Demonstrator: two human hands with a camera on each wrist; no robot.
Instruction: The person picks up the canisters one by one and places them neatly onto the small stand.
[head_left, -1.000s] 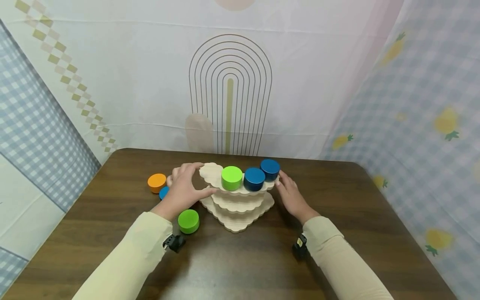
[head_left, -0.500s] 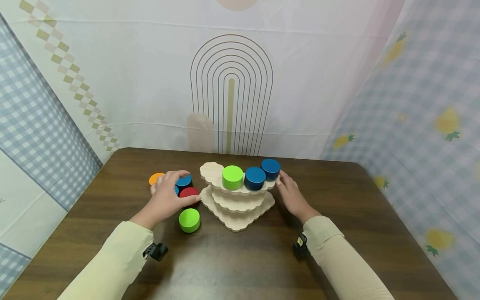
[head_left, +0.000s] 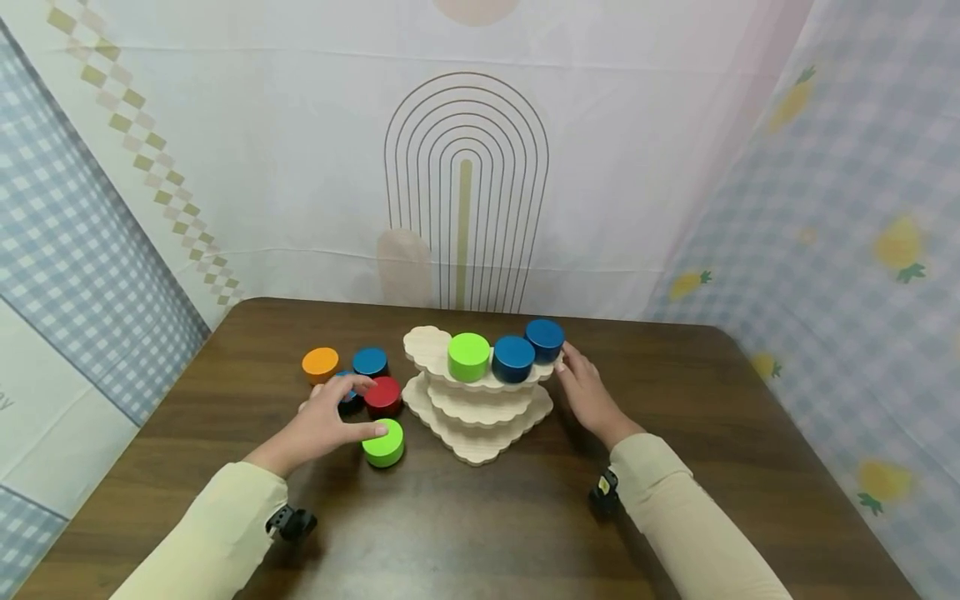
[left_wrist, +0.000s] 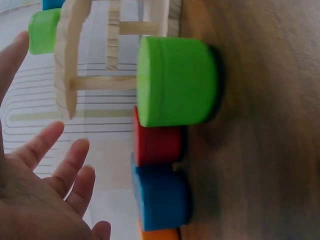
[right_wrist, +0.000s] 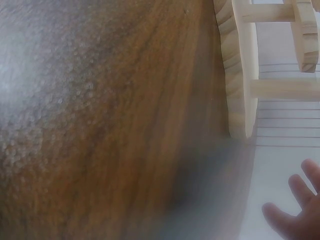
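A three-tiered pale wooden stand [head_left: 480,412] with scalloped edges is at the middle of the table. On its top tier are a light green round block [head_left: 468,358], a dark blue round block [head_left: 513,360] and another dark blue block [head_left: 544,340] at the right end. My left hand [head_left: 318,429] hovers with spread fingers over a loose green block [head_left: 383,445], its thumb over the top; contact cannot be told. My right hand [head_left: 591,396] is at the stand's right side, fingertips by the top tier's edge and the end blue block. Its fingers look straight in the right wrist view.
Left of the stand lie a red block [head_left: 382,397], a blue block [head_left: 371,362], another blue block [head_left: 349,405] partly behind my left fingers, and an orange block [head_left: 320,365]. A patterned cloth [head_left: 315,167] hangs behind the brown table [head_left: 480,533].
My left hand has come away from the stand's left side, moving left and toward me to the loose green block. The red and blue blocks are uncovered. My right hand has stayed put.
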